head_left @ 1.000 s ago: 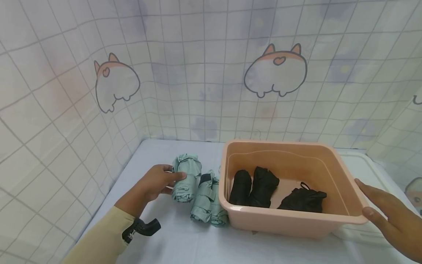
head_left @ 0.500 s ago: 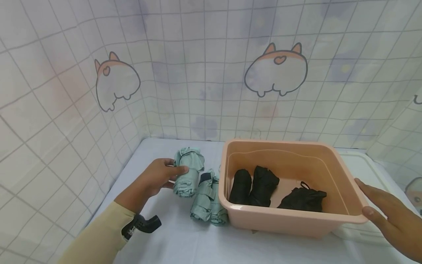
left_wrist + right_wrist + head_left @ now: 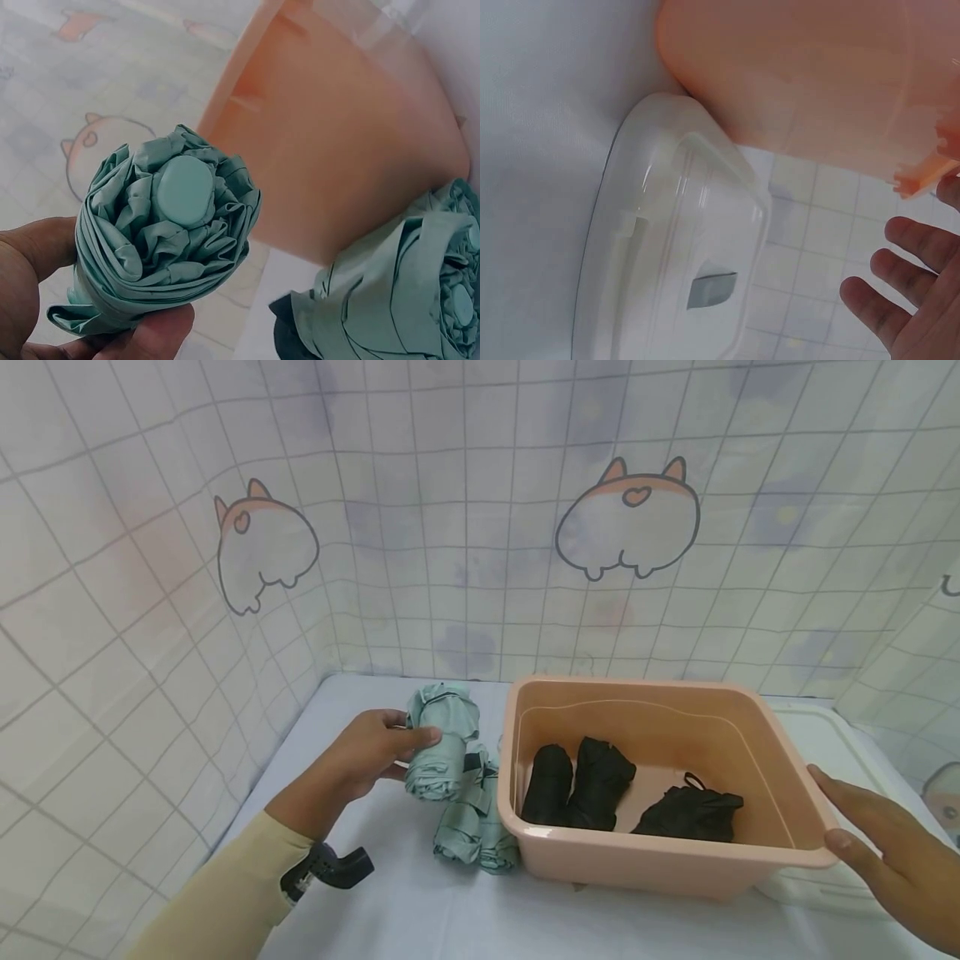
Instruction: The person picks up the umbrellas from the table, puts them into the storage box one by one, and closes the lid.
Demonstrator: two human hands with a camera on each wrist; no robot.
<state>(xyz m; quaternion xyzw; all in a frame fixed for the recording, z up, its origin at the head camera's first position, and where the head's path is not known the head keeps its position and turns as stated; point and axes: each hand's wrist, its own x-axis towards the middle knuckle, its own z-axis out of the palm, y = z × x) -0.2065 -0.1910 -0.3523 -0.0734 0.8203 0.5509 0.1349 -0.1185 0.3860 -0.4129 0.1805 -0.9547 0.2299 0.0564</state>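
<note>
A rolled mint-green folding umbrella (image 3: 453, 731) is gripped by my left hand (image 3: 363, 750), thumb on top and fingers around the far side. In the left wrist view the round end of this umbrella (image 3: 185, 191) faces the camera. Below it, two more mint-green umbrellas (image 3: 459, 833) lie side by side against the left wall of a peach plastic bin (image 3: 637, 864). Two black bundles (image 3: 600, 785) lie at the left inside the bin, and a black pouch with a loop (image 3: 693, 814) farther right. My right hand (image 3: 892, 852) rests on the bin's right rim with its fingers straight.
A white plastic lid (image 3: 697, 247) with a grey latch lies on the white-covered table (image 3: 375, 910), partly under the bin's right side. Grid-patterned curtain sheets (image 3: 450, 527) stand at the back and on both sides.
My left hand has raised the held umbrella and carried it right, over the upper part of the lying umbrellas. My right hand and the bin stay in place.
</note>
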